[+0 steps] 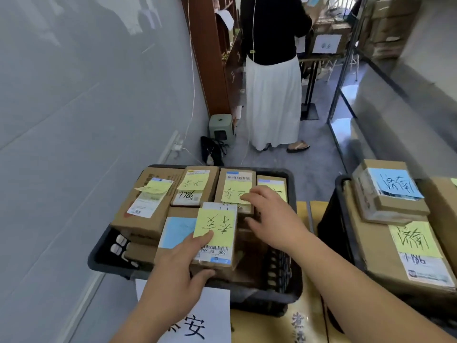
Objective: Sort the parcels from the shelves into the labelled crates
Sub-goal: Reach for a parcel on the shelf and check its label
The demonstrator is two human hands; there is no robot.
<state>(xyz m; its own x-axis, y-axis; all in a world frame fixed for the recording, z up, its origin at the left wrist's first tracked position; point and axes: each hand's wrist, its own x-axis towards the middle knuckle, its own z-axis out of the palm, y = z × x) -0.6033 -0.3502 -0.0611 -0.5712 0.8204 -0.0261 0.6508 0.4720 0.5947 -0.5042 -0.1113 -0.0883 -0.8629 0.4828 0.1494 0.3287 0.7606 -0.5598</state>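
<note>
A black crate [289, 295] in front of me holds several cardboard parcels with yellow sticky notes. My left hand [180, 266] grips the near edge of a small parcel with a yellow note [217, 231], thumb under it, fingers on top, over the crate's middle. My right hand [269, 214] hovers with fingers spread above the parcels at the crate's back right, touching a parcel with a yellow note [235, 191]. A white paper label [212, 320] with black characters hangs on the crate's front.
A second black crate [343, 194] to the right holds big boxes with yellow and blue notes [393, 183]. Another person in a white skirt [272, 95] stands ahead in the aisle by brown shelves [205, 58]. A grey wall runs along the left.
</note>
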